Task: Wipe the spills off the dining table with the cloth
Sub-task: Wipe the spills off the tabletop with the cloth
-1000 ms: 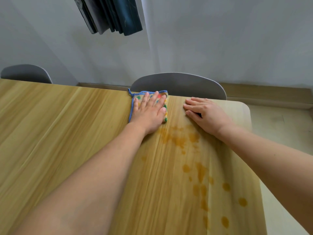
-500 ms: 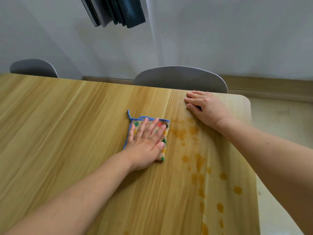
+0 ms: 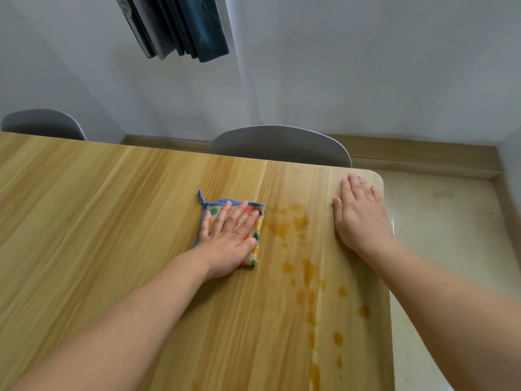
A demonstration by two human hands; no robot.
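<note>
A small folded cloth with a blue hem and coloured dots lies on the wooden dining table. My left hand presses flat on it with straight fingers. Just right of the cloth, orange-brown spills spread over the wood and trail in drops toward the near right edge. My right hand rests flat on the table near its far right corner, beside the spills.
A grey chair back stands behind the table's far edge, another grey chair back at far left. Dark panels hang above on the wall. Pale floor lies right of the table edge.
My left hand slid the cloth from the far table edge toward me, left of the spills. My right hand shifted rightward toward the table's corner.
</note>
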